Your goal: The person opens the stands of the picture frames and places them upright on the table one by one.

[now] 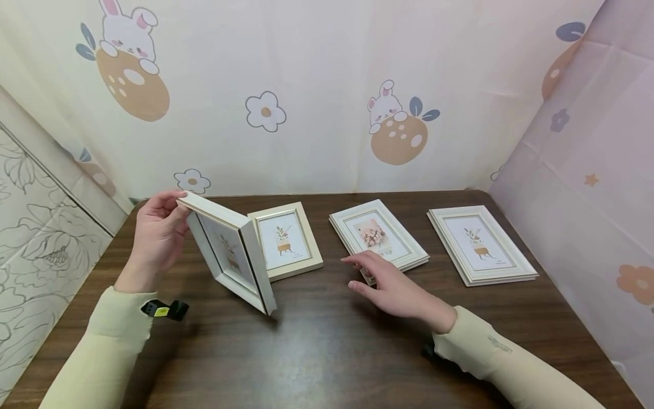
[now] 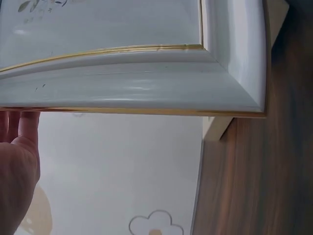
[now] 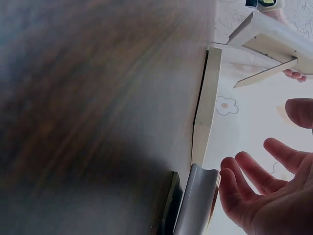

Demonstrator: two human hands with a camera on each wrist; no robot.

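My left hand (image 1: 160, 233) grips a white picture frame (image 1: 225, 255) by its upper left part and holds it tilted, its plant picture turned sideways. In the left wrist view the frame's white border (image 2: 127, 88) with gold trim fills the upper part, with the hand (image 2: 17, 171) at the left edge. An unfolded back stand (image 3: 266, 72) shows behind it in the right wrist view. Over the near left corner of the middle frames (image 1: 380, 233) hovers my right hand (image 1: 393, 287), fingers relaxed and holding nothing; whether it touches them is unclear.
Behind the held frame lies a cream frame (image 1: 283, 241) with a plant picture. Stacked white frames (image 1: 480, 244) lie at the right of the dark wooden table (image 1: 306, 352). A patterned curtain (image 1: 317, 68) hangs along the back edge. A black band (image 1: 166, 309) sits at the left cuff.
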